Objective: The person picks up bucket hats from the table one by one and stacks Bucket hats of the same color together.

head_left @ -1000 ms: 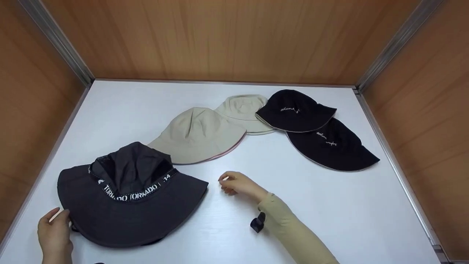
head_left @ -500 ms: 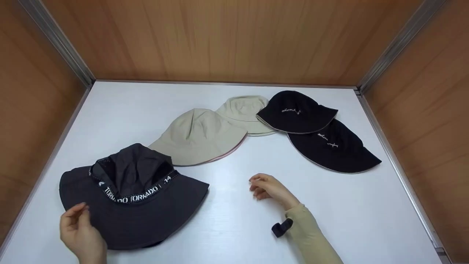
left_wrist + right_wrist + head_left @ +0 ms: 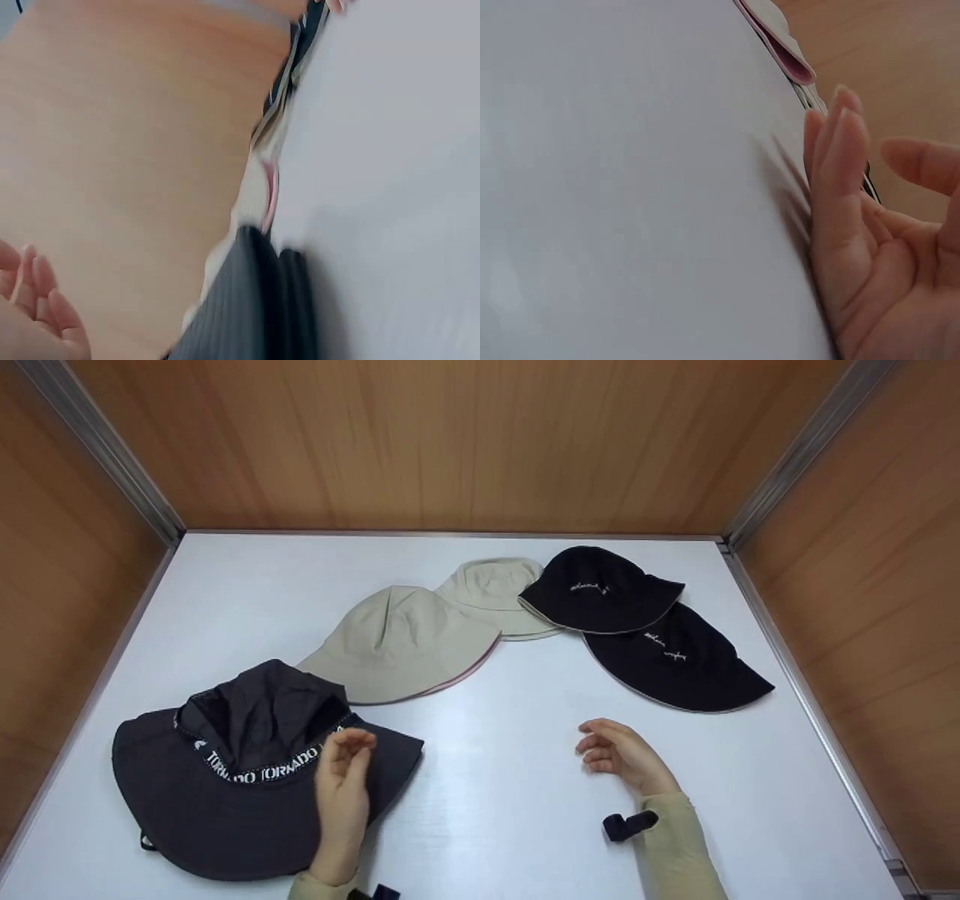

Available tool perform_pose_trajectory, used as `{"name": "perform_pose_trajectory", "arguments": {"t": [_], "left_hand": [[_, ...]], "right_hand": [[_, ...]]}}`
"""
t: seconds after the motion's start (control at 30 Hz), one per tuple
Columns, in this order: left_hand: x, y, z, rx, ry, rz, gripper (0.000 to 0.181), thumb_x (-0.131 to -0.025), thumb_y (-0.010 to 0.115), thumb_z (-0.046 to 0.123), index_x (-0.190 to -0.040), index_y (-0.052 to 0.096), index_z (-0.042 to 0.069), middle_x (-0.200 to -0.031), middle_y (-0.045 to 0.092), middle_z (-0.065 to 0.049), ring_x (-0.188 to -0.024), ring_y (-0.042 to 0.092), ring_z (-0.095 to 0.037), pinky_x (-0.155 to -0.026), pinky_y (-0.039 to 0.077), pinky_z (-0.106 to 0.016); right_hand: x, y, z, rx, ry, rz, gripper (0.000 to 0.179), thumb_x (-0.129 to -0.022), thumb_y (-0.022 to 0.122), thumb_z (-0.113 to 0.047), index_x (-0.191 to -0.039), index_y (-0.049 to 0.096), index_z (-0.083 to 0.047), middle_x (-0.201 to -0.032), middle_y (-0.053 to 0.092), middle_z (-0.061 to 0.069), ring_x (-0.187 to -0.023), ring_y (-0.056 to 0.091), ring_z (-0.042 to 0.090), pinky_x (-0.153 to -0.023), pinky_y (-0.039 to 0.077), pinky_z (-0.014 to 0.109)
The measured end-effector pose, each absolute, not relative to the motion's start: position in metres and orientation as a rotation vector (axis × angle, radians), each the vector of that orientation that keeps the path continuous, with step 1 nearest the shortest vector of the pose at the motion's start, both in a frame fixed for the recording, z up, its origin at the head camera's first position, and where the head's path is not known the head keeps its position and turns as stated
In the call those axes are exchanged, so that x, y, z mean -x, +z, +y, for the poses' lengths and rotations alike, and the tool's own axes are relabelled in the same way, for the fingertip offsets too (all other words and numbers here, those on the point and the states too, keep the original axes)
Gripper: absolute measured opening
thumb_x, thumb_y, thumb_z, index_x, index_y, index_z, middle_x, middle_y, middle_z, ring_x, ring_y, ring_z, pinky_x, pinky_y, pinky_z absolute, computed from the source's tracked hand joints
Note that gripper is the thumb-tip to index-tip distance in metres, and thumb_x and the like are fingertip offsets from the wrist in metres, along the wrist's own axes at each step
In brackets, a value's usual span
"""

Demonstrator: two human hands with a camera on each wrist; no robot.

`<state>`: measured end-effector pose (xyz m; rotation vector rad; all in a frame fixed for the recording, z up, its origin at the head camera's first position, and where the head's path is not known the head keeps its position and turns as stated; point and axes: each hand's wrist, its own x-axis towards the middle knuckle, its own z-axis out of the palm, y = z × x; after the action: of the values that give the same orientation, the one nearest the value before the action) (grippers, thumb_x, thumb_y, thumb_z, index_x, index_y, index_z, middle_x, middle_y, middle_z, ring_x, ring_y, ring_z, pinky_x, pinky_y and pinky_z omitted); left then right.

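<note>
A dark grey bucket hat (image 3: 225, 825) with a white-lettered band lies at the front left of the white table (image 3: 487, 825). My left hand (image 3: 345, 787) hovers over the right part of its brim, fingers loosely bent with nothing in them. In the left wrist view the brim (image 3: 247, 300) shows edge-on beside the hand (image 3: 37, 307). My right hand (image 3: 622, 754) is held low over the table at the right, fingers relaxed and holding nothing. The right wrist view shows its fingers (image 3: 844, 165) close to the white surface.
A beige hat (image 3: 405, 652) with a pink-edged brim touches the grey hat's back. Behind it lies a paler beige hat (image 3: 495, 585), overlapped by a black hat (image 3: 600, 592). Another black hat (image 3: 682, 667) sits under that one. Wooden walls (image 3: 450, 442) enclose the table.
My left hand has left the grey hat's left edge and moved right across its brim. My right hand has moved right, away from the grey hat. The hats stay put.
</note>
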<state>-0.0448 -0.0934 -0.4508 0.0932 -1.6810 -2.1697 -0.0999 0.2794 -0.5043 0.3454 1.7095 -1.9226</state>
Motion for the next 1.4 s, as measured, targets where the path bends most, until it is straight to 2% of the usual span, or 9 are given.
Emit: {"name": "perform_pose_trajectory", "arguments": {"t": [0.1,0.17,0.3,0.5,0.77,0.87,1.07,1.23,1.4], "left_hand": [[0.057,-0.455,-0.069,-0.088,-2.248,-1.832,0.015,-0.091,0.040,-0.012,-0.104,0.047,-0.018,-0.092,0.058,0.001,-0.090,0.057,-0.008,-0.085,0.046,-0.019],[0.067,-0.459,-0.054,-0.100,-2.290,-1.940,0.019,-0.093,0.041,-0.007,-0.106,0.045,-0.020,-0.091,0.058,-0.002,-0.088,0.057,-0.009,-0.084,0.046,-0.022],[0.085,-0.472,-0.034,-0.175,-2.423,-2.071,0.021,-0.097,0.043,0.004,-0.105,0.051,-0.013,-0.088,0.059,-0.001,-0.083,0.056,-0.007,-0.081,0.042,-0.026],[0.103,-0.494,-0.016,-0.445,-2.793,-1.787,0.014,-0.098,0.042,0.009,-0.096,0.055,0.004,-0.083,0.059,0.003,-0.078,0.058,-0.007,-0.071,0.044,-0.019],[0.118,-0.511,-0.006,-0.668,-2.914,-1.595,0.020,-0.100,0.033,0.013,-0.107,0.045,-0.002,-0.093,0.065,-0.007,-0.083,0.065,-0.013,-0.067,0.047,-0.021],[0.124,-0.510,-0.006,-0.724,-3.046,-1.512,0.021,-0.100,0.031,0.016,-0.105,0.044,0.000,-0.090,0.066,-0.008,-0.083,0.067,-0.015,-0.064,0.048,-0.021],[0.128,-0.511,-0.006,-0.672,-3.126,-1.599,0.025,-0.101,0.029,0.019,-0.102,0.044,-0.001,-0.078,0.064,-0.006,-0.072,0.066,-0.014,-0.062,0.051,-0.021],[0.126,-0.510,-0.006,-0.616,-3.066,-1.754,0.027,-0.101,0.029,0.017,-0.103,0.044,-0.006,-0.077,0.063,-0.007,-0.069,0.065,-0.014,-0.062,0.053,-0.021],[0.125,-0.513,-0.008,-0.535,-3.112,-1.742,0.027,-0.101,0.028,0.014,-0.105,0.043,-0.007,-0.078,0.062,-0.007,-0.070,0.065,-0.014,-0.063,0.054,-0.021]], "right_hand": [[0.098,-0.506,0.283,-0.325,-1.974,1.668,0.024,-0.102,0.042,-0.023,-0.111,0.052,-0.003,-0.081,0.064,0.002,-0.068,0.062,0.010,-0.066,0.054,0.022],[0.098,-0.506,0.283,-0.322,-1.999,1.651,0.024,-0.102,0.041,-0.022,-0.111,0.052,-0.003,-0.080,0.065,0.002,-0.070,0.064,0.010,-0.067,0.054,0.022],[0.098,-0.507,0.285,-0.350,-2.056,1.577,0.023,-0.103,0.038,-0.020,-0.108,0.055,-0.005,-0.078,0.066,0.003,-0.071,0.066,0.012,-0.067,0.055,0.023],[0.098,-0.508,0.288,-0.352,-2.122,1.460,0.024,-0.103,0.036,-0.019,-0.103,0.056,-0.006,-0.078,0.067,0.005,-0.072,0.068,0.013,-0.068,0.056,0.024],[0.097,-0.509,0.288,-0.338,-2.146,1.425,0.027,-0.104,0.035,-0.018,-0.101,0.059,-0.007,-0.077,0.067,0.005,-0.073,0.068,0.014,-0.069,0.056,0.025],[0.098,-0.509,0.288,-0.358,-2.157,1.421,0.027,-0.104,0.035,-0.018,-0.100,0.059,-0.007,-0.077,0.067,0.006,-0.072,0.068,0.015,-0.069,0.056,0.025],[0.101,-0.506,0.286,-0.368,-2.110,1.504,0.024,-0.103,0.035,-0.018,-0.103,0.057,-0.007,-0.076,0.067,0.004,-0.071,0.068,0.014,-0.068,0.056,0.024],[0.112,-0.504,0.282,-0.365,-2.016,1.587,0.020,-0.102,0.039,-0.021,-0.107,0.053,-0.007,-0.078,0.067,0.003,-0.071,0.066,0.012,-0.068,0.055,0.023],[0.134,-0.496,0.282,-0.431,-2.124,1.537,0.019,-0.102,0.039,-0.018,-0.107,0.053,-0.007,-0.085,0.068,0.004,-0.080,0.066,0.014,-0.075,0.055,0.026]]}}
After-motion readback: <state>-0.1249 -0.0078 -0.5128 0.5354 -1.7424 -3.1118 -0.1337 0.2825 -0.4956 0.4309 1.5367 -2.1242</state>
